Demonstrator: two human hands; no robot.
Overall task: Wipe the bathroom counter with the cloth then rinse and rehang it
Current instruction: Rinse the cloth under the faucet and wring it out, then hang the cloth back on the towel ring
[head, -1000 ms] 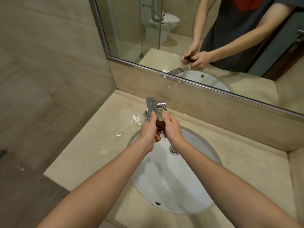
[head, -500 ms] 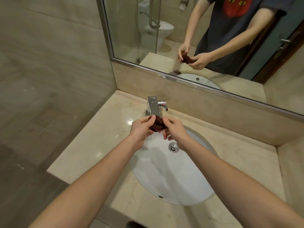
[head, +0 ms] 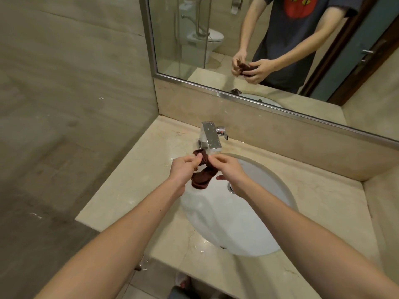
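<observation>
- Now, head view: left hand (head: 183, 169) and right hand (head: 228, 169) both pinch the damp brown cloth (head: 203, 173), hanging above the sink (head: 269, 234), just under the tap (head: 210, 137).
- Pinches look light; I judge it could slip and drop into the basin.

brown cloth (head: 203, 177), twisted, held over sink (head: 248, 229)

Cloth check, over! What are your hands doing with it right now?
Left hand and right hand both pinching brown cloth, twisted. Cloth over sink, below faucet. Nothing in the way.
</observation>
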